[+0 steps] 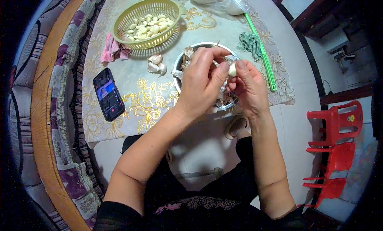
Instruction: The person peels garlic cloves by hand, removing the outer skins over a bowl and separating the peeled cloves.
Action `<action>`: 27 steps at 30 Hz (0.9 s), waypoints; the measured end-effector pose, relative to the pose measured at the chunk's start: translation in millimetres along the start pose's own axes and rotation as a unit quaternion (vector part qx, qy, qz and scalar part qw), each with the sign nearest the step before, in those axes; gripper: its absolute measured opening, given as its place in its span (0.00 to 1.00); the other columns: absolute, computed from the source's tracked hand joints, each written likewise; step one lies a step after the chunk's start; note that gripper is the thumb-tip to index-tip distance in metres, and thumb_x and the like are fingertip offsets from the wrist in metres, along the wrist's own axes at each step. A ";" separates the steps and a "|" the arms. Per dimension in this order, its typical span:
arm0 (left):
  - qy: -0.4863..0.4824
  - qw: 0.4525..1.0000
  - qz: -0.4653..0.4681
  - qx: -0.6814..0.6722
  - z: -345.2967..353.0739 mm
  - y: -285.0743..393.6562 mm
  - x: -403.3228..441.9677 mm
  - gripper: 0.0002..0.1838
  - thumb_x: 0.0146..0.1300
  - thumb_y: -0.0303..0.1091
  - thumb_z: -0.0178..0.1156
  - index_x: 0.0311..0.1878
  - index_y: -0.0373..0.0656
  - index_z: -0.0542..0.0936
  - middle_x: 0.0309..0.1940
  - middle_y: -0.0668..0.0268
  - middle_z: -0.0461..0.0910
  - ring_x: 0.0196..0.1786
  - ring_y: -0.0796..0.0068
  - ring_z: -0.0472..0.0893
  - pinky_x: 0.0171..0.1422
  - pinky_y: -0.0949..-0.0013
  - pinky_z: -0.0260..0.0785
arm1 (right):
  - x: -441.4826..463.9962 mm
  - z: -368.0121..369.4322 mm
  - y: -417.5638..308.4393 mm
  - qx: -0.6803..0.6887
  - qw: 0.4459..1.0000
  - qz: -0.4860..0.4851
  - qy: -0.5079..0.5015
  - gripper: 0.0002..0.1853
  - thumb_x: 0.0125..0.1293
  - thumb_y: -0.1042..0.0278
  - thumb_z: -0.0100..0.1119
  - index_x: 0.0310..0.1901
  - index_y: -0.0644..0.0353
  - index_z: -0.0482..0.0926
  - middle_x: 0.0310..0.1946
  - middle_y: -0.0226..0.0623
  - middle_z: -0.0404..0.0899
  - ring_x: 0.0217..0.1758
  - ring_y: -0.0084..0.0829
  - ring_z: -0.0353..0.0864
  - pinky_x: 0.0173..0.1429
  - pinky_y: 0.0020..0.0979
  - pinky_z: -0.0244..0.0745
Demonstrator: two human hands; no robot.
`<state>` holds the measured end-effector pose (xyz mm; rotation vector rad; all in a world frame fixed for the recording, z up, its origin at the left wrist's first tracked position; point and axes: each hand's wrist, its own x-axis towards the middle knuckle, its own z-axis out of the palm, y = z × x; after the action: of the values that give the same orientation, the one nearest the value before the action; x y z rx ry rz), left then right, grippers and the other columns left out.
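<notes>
A pale garlic clove (232, 69) is pinched between the thumb and fingers of my right hand (250, 84), above a metal bowl (176, 82). My left hand (204, 78) is beside it over the same bowl, thumb close to the clove and fingers curled; anything inside its grip is hidden. Garlic skins and dry stalks lie in the bowl, partly covered by my hands. Left of the bowl, a few unpeeled garlic pieces (156, 66) rest on the patterned tablecloth (145, 99). Peeled cloves (151, 28) fill part of a green-yellow basket (119, 39) behind them.
A phone (108, 94) with a lit screen and a pink cloth (113, 49) lie at the left. Toward the right are a green stick (268, 65), a green scrubber (250, 46) and a plastic bag (221, 1). Red chairs (335, 123) stand beyond the table.
</notes>
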<state>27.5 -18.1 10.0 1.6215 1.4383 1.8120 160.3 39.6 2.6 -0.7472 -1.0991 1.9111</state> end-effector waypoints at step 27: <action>0.013 1.000 -0.004 0.004 4.9 -4.5 -2.1 0.13 0.56 0.19 0.57 0.46 0.37 0.75 0.35 0.60 0.75 0.31 0.71 0.78 0.35 0.71 0.72 | 1.5 -7.8 -0.7 0.041 0.999 0.018 0.005 0.13 0.67 0.60 0.56 0.46 0.60 0.74 0.36 0.33 0.80 0.32 0.21 0.80 0.39 0.22 0.78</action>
<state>30.7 -15.5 4.4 1.6000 1.4631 1.8319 165.9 44.4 -0.4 -0.7345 -1.0006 1.9674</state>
